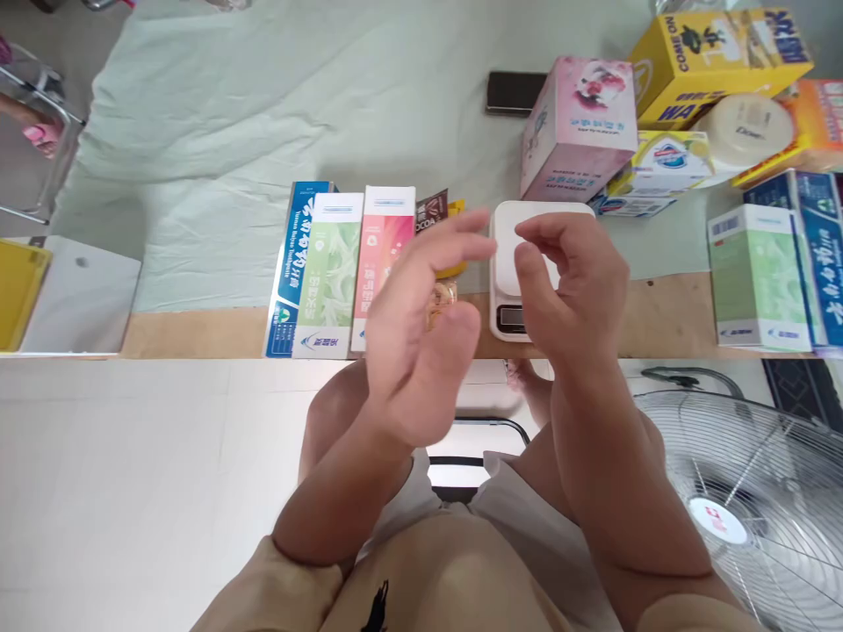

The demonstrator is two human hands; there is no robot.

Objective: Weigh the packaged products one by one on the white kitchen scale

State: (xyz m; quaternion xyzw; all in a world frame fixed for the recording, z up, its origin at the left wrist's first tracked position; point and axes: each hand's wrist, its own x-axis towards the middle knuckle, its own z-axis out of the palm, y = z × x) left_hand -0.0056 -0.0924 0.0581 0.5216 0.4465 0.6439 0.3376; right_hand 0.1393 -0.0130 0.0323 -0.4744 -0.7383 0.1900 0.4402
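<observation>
Nearest is a beige shirt [448,562], from which two bare forearms reach forward over the counter [190,332]. The left hand [421,342], slightly blurred, is raised with its palm turned right; its grip stands wide apart, fingers pointing far and right. The right hand [576,290] bends leftward, fingers curled, its index and thumb tips close with a slight gap. The white scale [506,276] lies beneath and left of the right grip. A brown packet [431,211] shows just beyond the left hand, right of a pink box [388,224].
</observation>
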